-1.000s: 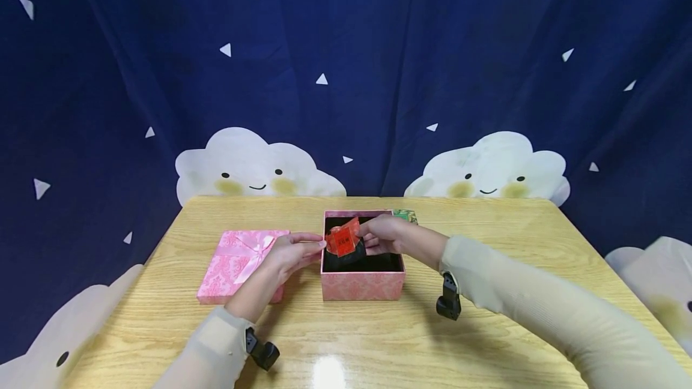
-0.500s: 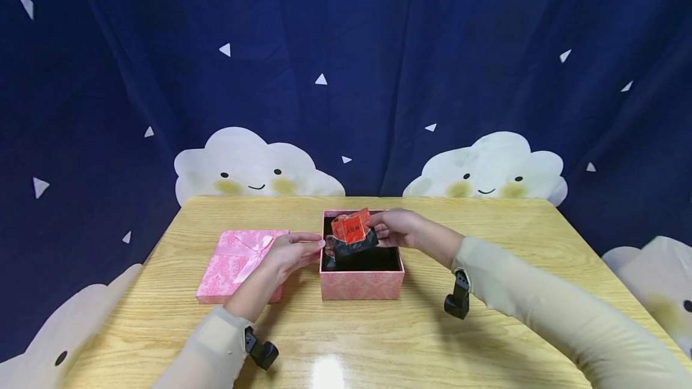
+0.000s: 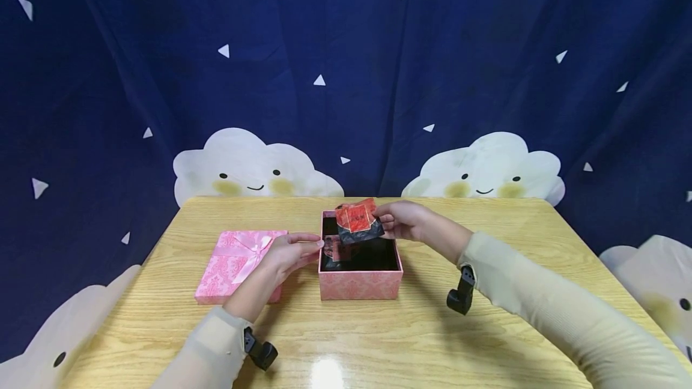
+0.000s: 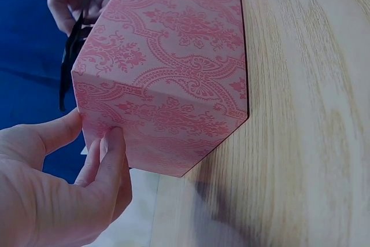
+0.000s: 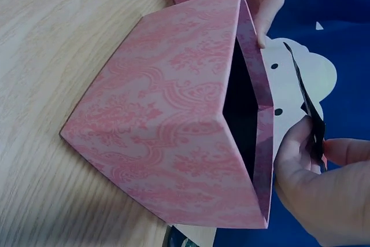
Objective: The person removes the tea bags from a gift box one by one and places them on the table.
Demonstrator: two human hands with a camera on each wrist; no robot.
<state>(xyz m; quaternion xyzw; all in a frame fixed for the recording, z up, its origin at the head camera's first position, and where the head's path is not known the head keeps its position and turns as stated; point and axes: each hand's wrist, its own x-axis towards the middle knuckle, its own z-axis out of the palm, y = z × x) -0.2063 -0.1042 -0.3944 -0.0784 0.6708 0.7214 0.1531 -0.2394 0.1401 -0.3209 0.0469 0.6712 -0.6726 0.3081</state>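
Observation:
In the head view, an open pink gift box with a damask pattern and black interior stands mid-table. My left hand holds its left wall at the rim. The left wrist view shows the fingertips against the outside of that wall. My right hand pinches a flat red-and-black packet by its right edge, above the back of the box. In the right wrist view the packet appears edge-on, clear of the rim. A similar packet lies inside the box at the left, partly hidden.
A pink lid with a ribbon bow lies left of the box, partly behind my left hand. Beyond the wooden table hangs a dark blue curtain with cloud prints. In the right wrist view a dark green item sits beside the box.
My right hand has lifted the packet up and back to the right, out of the box. The other packet inside has come into view. My left hand has stayed at the box.

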